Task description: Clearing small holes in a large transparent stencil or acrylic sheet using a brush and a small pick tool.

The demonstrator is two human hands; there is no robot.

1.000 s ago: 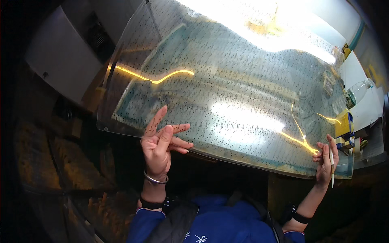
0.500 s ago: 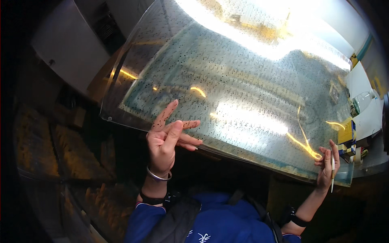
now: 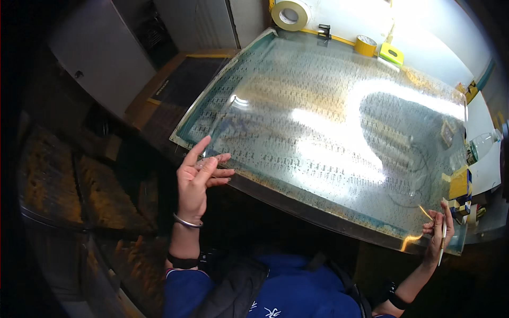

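A large clear sheet printed with rows of small dark marks lies over a glass-topped table, bright with glare. My left hand is at its near left corner, thumb and fingers around the edge, index finger stretched out. Part of one finger shows through the dotted sheet. At the near right corner, my right hand has a thin white stick, like a pen or fine brush, between its fingers. The fingers are also by the sheet's edge; whether they grip it is hard to see.
Along the far edge are a tape roll, a small black clip-like item, a yellow tape roll and a yellow-green item. At right stand a clear bottle and a yellow-blue box. Dark trays sit at lower left.
The clear sheet has come down from its raised, tilted position, uncovering the far edge and tape rolls. My left hand has shifted slightly left and down; my right hand slightly right and down.
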